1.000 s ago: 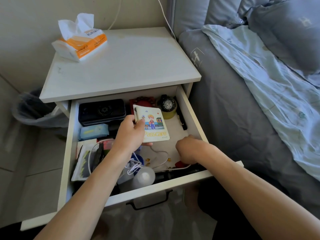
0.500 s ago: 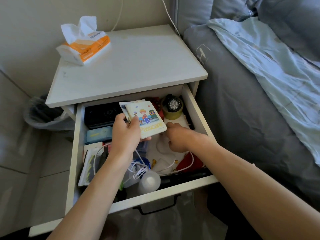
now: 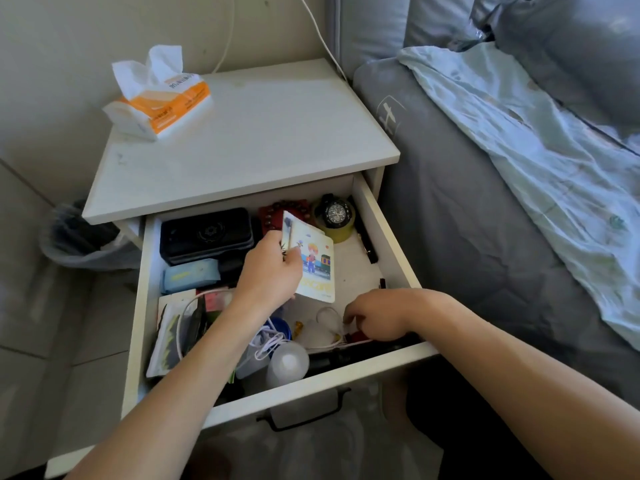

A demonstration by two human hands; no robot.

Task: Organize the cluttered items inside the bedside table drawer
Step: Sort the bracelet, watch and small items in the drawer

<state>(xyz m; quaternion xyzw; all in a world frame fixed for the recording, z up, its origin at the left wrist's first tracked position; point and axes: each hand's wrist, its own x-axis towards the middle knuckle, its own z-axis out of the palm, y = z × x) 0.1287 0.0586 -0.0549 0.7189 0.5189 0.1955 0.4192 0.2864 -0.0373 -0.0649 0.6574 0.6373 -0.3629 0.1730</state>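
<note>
My left hand (image 3: 268, 271) grips a small illustrated cardboard booklet (image 3: 317, 263) at frame centre; my right hand (image 3: 375, 315) pinches white cable (image 3: 332, 344) lower down. The white wooden drawer (image 3: 388, 230) looks mostly unsorted.

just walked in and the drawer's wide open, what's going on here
A person is sorting the open bedside drawer. Their left hand grips a small picture booklet, lifted above the clutter. Their right hand is down at the front right corner, fingers curled among a white cable and small red bits. The watch, black case and other items lie untouched.
</note>
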